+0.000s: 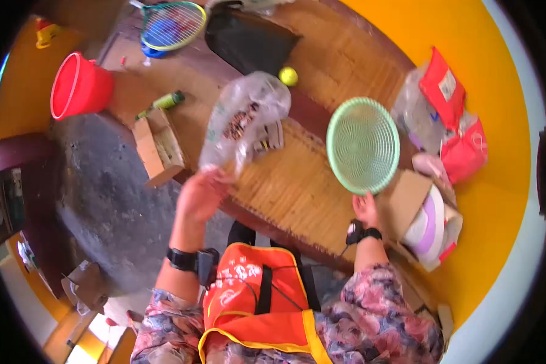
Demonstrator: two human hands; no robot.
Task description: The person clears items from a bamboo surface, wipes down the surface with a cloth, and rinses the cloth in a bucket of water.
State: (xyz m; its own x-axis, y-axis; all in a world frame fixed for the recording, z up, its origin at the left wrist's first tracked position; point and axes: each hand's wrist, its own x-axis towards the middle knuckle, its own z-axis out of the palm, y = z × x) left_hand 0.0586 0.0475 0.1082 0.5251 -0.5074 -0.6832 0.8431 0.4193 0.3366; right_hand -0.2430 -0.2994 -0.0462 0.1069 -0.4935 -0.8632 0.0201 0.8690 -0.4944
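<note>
My left hand [205, 193], slightly blurred, has its fingers closed at the near edge of a clear plastic bag [223, 124]. Small brown, patterned pieces [239, 121] show inside the bag; I cannot make out what they are. A grey, printed flat item [269, 137] lies beside the bag. On the other side, my right hand [365, 209] grips the near rim of a light green plastic colander [363, 145]. The colander is tilted so its inside faces me, and nothing shows in it.
On the wooden table [291, 188] are an open cardboard box [158, 148], a green bottle [167, 101], a red bucket [88, 88], a yellow-green ball [289, 76], a black bag [249, 42] and a racket [175, 25]. Red packages [443, 88] and a shoebox [421, 206] stand at right.
</note>
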